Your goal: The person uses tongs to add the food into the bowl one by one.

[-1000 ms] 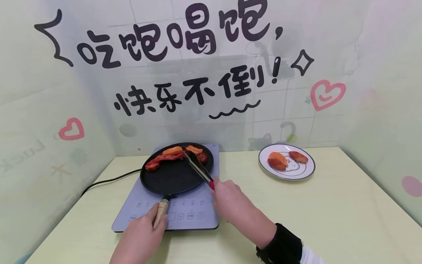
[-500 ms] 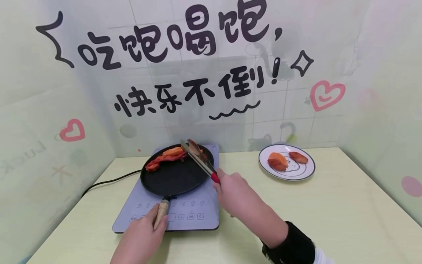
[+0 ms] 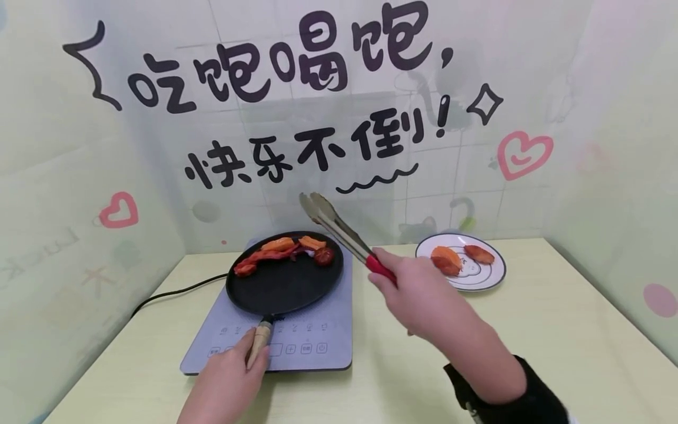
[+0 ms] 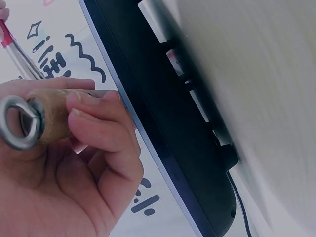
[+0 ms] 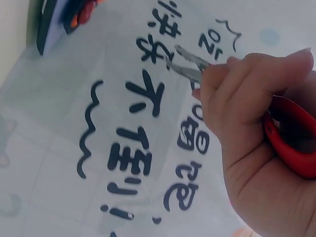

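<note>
My left hand (image 3: 226, 377) grips the wooden handle (image 3: 259, 341) of a black frying pan (image 3: 286, 288), which sits on a grey induction cooktop (image 3: 238, 347). In the left wrist view the fingers wrap that handle (image 4: 54, 116), with a metal ring at its end. My right hand (image 3: 424, 294) holds metal tongs (image 3: 344, 232) with red grips, raised in the air right of the pan. Nothing shows between the tongs' tips, which stand a little apart. Along the pan's far side lie a red strip of food (image 3: 267, 254), orange pieces (image 3: 312, 242) and a round dark-red piece (image 3: 323, 256).
A white plate (image 3: 489, 280) with a dark rim, bearing orange-brown food pieces (image 3: 479, 254), stands at the right back of the pale table (image 3: 556, 330). A black cable (image 3: 177, 288) runs left from the cooktop. A printed wall stands close behind.
The tongs have come up off the food in the pan and swung right, with my right hand moving up and right. The left hand has stayed on the handle.
</note>
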Demonstrator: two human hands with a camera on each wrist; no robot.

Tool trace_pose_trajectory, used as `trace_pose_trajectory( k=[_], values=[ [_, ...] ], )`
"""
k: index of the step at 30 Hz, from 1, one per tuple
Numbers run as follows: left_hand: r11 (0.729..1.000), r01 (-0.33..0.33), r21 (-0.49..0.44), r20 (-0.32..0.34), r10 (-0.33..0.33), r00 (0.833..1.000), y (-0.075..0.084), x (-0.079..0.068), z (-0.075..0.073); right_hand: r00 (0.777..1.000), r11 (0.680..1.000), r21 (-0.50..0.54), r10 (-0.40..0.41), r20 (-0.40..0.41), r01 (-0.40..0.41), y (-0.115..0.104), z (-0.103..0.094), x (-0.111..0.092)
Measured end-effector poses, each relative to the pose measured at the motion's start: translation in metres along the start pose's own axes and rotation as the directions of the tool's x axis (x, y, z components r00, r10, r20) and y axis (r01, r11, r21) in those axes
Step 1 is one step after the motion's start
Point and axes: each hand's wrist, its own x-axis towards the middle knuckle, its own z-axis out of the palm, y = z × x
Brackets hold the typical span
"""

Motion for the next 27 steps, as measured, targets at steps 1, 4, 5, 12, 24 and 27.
trace_pose_trajectory(
  k=[1,4,5,12,24,27],
  values=[
    [1.0,0.003,0.0,0.003,-0.003,1.0,0.0,0.0,0.0,1.0,1.0,-0.019,-0.014,-0.015,0.013,0.002,-0.004,-0.002],
    [1.0,0.007,0.0,0.011,-0.007,1.0,0.001,0.001,0.0,0.995,0.993,-0.091,-0.081,-0.061,0.076,0.01,-0.016,-0.006],
    [1.0,0.004,0.0,0.008,-0.004,1.0,0.001,0.0,0.0,0.991,0.988,-0.117,-0.11,-0.075,0.101,0.013,-0.018,-0.008],
    [1.0,-0.001,-0.006,0.008,0.001,1.0,0.0,0.0,-0.001,0.984,0.972,-0.194,-0.153,-0.09,0.134,0.03,-0.028,-0.019],
    [0.999,0.019,-0.025,0.034,-0.019,0.999,-0.001,0.002,0.0,0.994,0.948,-0.31,-0.089,-0.059,0.067,0.069,-0.046,-0.038],
    [0.999,0.018,-0.029,0.037,-0.017,0.999,-0.001,0.002,0.0,0.997,0.935,-0.354,-0.056,-0.06,0.031,0.085,-0.06,-0.043]
  ],
)
